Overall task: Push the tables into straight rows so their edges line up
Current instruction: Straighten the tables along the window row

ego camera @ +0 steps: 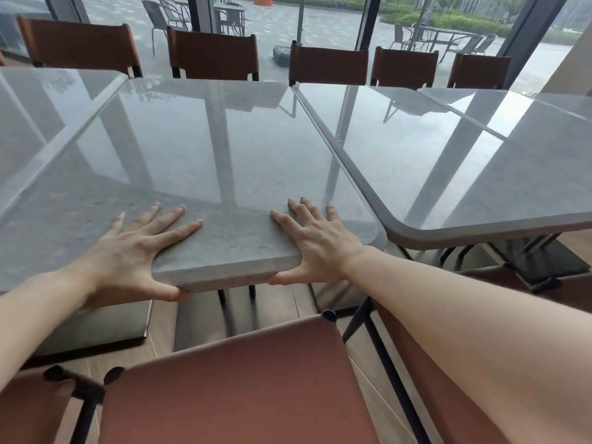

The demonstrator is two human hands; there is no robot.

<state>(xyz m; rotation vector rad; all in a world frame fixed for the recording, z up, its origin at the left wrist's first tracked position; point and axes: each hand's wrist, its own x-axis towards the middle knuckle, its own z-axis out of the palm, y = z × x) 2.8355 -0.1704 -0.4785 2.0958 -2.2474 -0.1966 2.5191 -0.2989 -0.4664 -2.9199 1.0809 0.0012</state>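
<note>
Hands gripping near edge of the middle grey stone-topped table (205,149): left hand (128,261) and right hand (315,248) both lying fingers flat on top, thumbs hooking under the edge. Four grey tables showing, side by side; the one on the right (448,161) is sitting nearer the person, near edges not lining up. Five brown leather chairs (213,54) standing along the far edges, one more (237,386) at the near side.

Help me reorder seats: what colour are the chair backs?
Reddish-brown chair backs, clearest in the head view.
</note>
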